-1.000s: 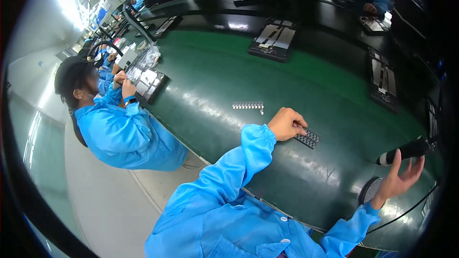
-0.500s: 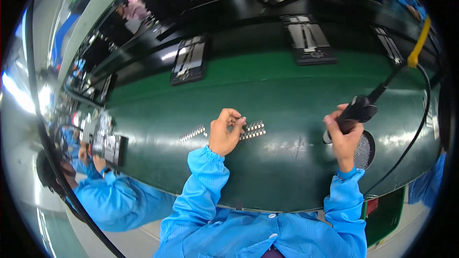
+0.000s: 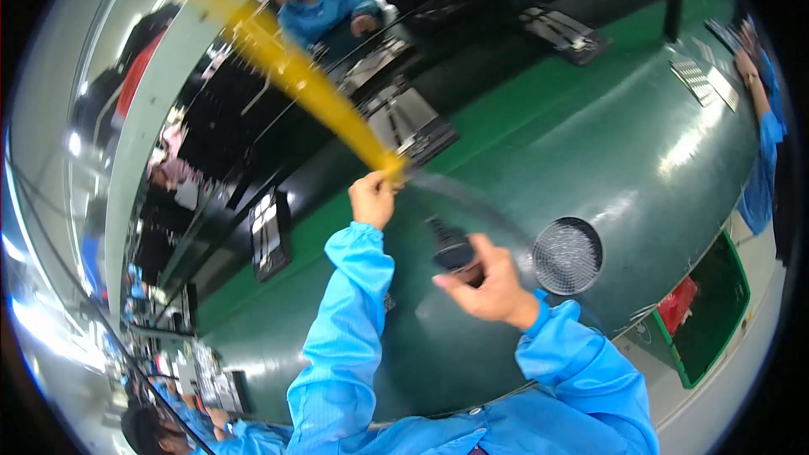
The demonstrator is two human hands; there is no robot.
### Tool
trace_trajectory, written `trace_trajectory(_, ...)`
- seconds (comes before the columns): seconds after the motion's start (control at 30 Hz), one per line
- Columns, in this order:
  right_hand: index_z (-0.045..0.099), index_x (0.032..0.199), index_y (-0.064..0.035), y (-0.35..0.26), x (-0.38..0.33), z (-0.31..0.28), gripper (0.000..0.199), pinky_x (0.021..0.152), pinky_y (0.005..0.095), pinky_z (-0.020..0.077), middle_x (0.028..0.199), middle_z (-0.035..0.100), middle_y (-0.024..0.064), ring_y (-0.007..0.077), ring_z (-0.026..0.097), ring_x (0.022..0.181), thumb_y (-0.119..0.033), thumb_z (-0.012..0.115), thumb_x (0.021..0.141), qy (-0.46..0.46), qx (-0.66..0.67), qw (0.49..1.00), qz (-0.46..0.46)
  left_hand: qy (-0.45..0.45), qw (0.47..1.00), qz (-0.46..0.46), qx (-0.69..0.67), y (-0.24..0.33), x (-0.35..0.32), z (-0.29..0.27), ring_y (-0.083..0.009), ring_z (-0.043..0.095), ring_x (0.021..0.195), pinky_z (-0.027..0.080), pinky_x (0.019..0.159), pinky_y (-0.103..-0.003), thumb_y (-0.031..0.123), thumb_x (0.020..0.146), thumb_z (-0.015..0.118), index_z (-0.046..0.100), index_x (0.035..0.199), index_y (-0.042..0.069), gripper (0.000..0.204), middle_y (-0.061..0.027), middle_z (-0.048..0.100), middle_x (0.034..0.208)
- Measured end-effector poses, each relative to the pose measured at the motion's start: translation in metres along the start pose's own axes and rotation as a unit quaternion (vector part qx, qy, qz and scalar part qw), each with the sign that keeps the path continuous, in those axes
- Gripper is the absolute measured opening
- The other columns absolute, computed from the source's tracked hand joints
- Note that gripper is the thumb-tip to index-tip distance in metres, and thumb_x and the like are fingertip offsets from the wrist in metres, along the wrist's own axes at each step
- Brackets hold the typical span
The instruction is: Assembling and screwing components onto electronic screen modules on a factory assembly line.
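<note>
My right hand is wrapped round a black electric screwdriver, whose cable end points up and left. Farther forward, my left hand has its fingers pinched together; what they hold, if anything, is too small to tell. Its fingertips overlap the lower end of a blurred yellow strap, and contact cannot be made out. Just beyond that hand lies a dark flat device with grey metal strips. A small strip of parts shows beside my left sleeve, mostly covered by it.
A round dark-rimmed dish of small silvery pieces stands right of my right hand. Other flat devices lie along the far side. Light part sheets sit at right, near another person's arm. A green bin stands below.
My view has turned right. My left hand has left the strips of small parts and reached forward to the yellow strap and device. My right hand has brought the screwdriver leftward, away from the dish.
</note>
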State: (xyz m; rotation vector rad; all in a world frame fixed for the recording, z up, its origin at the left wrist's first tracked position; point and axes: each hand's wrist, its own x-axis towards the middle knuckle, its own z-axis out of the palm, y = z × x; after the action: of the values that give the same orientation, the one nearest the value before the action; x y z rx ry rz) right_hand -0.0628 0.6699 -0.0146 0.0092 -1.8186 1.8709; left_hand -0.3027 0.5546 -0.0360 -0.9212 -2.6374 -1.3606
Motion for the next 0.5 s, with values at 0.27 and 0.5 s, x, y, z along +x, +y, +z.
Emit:
trace_trajectory(0.27, 0.048, 0.111, -0.0022, -0.006, -0.001, -0.006, 0.049, 0.063, 0.0414, 0.0500, 0.087, 0.061, 0.0188, 0.0368, 0.061, 0.072, -0.004, 0.066, 0.066, 0.001, 0.033, 0.998, -0.059, -0.106, 0.952, 0.105, 0.269, 0.029, 0.044, 0.007, -0.0272, 0.060, 0.102, 0.045, 0.089, -0.032, 0.012, 0.068, 0.069, 0.055, 0.113, -0.006, 0.050, -0.0211, 0.061, 0.107)
trace_trajectory(0.5, 0.044, 0.113, -0.0023, -0.001, 0.002, -0.018, 0.051, 0.063, 0.0447, 0.0500, 0.088, 0.062, 0.0214, 0.0382, 0.061, 0.072, -0.008, 0.065, 0.067, -0.029, 0.050, 0.998, -0.038, -0.251, 0.850, 0.026, 0.463, 0.031, 0.065, 0.013, -0.0375, 0.043, 0.118, 0.036, 0.101, -0.036, 0.015, 0.053, 0.073, 0.043, 0.121, -0.009, 0.078, -0.0277, 0.042, 0.128)
